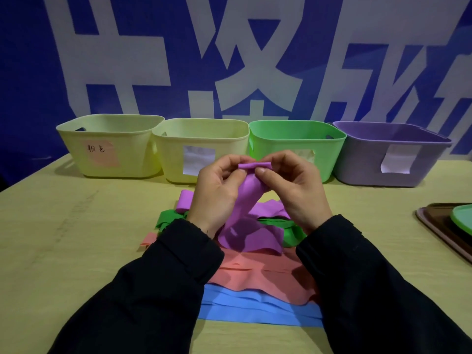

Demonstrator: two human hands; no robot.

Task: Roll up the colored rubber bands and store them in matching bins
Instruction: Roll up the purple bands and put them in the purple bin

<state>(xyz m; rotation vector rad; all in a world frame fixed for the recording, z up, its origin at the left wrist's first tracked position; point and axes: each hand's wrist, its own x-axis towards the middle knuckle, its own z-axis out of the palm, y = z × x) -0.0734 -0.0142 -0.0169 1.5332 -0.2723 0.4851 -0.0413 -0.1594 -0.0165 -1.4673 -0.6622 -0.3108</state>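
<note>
My left hand (217, 190) and my right hand (293, 187) both pinch the top end of a purple rubber band (249, 198), where a small roll has formed. The rest of the band hangs down onto a pile on the table. In that pile lie green bands (168, 218), pink bands (255, 274) and blue bands (255, 307). At the back stand four bins in a row: a yellow bin with a pink label (107, 146), a second yellow bin (201, 139), a green bin (296, 141) and a purple bin (390, 152).
A dark tray (439, 233) with a green plate (462, 218) on it sits at the table's right edge. A blue wall with large white characters rises right behind the bins. The table top (76, 238) is pale yellow wood.
</note>
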